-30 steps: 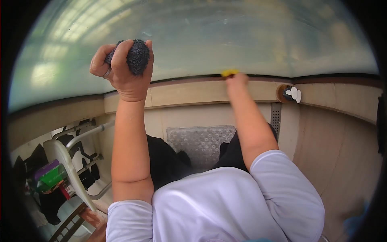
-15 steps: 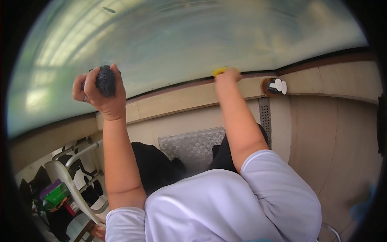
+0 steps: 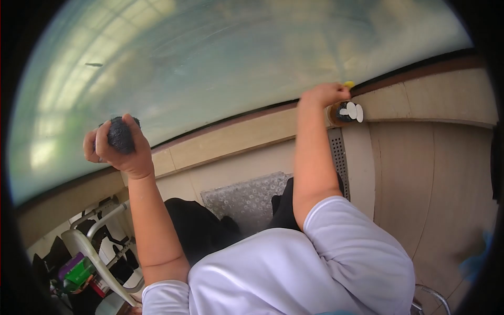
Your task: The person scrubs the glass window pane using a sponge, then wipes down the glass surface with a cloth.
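Observation:
My left hand [image 3: 115,149] is closed around a dark grey scouring pad [image 3: 122,136], held up in front of the large cloudy glass pane [image 3: 236,63]. Its fingers curl over the pad's left side. Close to the pane's lower right corner, my right hand [image 3: 324,94] is bent at the wrist. A small bit of a yellow sponge [image 3: 349,84] shows past its fingertips against the glass; the rest is hidden by the hand. Just below that hand, a brown container with a dark top [image 3: 338,114] and white oval pieces [image 3: 355,111] stands on the beige ledge [image 3: 231,137].
A perforated metal strip [image 3: 337,149] runs down below the ledge. Between my legs lies a grey patterned slab [image 3: 241,194]. At the lower left are a pale metal frame [image 3: 89,247] and a green item [image 3: 79,275]. Something blue and blurred [image 3: 478,260] is at the right edge.
My right hand has slid right along the pane's lower edge with the yellow sponge. My left hand sits lower in view, still holding the scouring pad. The view has shifted slightly.

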Demonstrator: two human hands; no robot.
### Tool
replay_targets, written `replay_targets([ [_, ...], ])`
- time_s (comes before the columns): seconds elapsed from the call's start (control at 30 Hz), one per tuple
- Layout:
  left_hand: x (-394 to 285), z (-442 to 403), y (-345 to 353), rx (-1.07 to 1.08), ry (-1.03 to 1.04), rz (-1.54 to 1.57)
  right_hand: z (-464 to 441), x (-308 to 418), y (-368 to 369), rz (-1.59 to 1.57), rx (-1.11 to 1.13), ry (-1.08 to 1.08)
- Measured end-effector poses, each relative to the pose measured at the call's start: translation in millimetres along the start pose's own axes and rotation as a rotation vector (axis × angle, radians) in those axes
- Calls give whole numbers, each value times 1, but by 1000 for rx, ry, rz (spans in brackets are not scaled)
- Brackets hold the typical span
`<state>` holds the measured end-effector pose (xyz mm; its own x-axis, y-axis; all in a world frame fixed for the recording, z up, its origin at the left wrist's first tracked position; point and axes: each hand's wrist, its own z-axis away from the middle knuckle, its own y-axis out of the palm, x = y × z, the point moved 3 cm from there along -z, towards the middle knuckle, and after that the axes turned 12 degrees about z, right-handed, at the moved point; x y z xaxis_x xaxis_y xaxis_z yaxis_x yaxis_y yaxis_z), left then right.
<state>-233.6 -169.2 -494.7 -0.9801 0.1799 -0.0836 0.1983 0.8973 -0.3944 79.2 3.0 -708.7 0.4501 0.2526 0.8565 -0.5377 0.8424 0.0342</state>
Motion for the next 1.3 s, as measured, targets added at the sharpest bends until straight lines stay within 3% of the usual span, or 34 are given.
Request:
replay_targets([
  [0.13,0,0,0,12,-2,-13,-23,14,-13,4,22,153],
  [0.2,1,2,1,19,-16,-9,-61,-61,-7,-153,191,287],
  [0.33,0,1,3,20,20,-6,32,-35,9,-34,-46,275],
  [0.43,-1,2,4,7,22,-21,92,25,6,-58,40,62],
  [0.57,0,5,4,30,26,-39,77,39,0,-121,60,-12],
  [0.7,-4,1,2,36,0,42,-38,7,-3,-248,75,75],
  [0.77,0,2,4,18,6,52,2,39,-2,-215,38,-14],
  [0.83,-3,4,3,40,7,2,60,42,4,-239,186,-288],
  [0.87,-3,4,4,26,-4,28,125,59,4,-73,144,-577],
  [0.9,-2,5,5,4,-15,52,169,57,6,-391,457,-495],
  [0.93,-1,6,6,-22,-26,72,215,52,10,-634,588,-370],
  [1.07,1,5,2,21,-36,95,199,14,5,288,667,-1665],
  [1.1,1,2,2,30,-24,93,172,37,2,285,644,-1565],
  [1.17,0,3,1,16,-16,79,100,42,-7,214,220,-1073],
  [1.2,0,3,1,9,-20,77,60,35,-8,117,124,-630],
  [1.3,0,5,3,-28,-35,98,66,6,3,90,44,-426],
])
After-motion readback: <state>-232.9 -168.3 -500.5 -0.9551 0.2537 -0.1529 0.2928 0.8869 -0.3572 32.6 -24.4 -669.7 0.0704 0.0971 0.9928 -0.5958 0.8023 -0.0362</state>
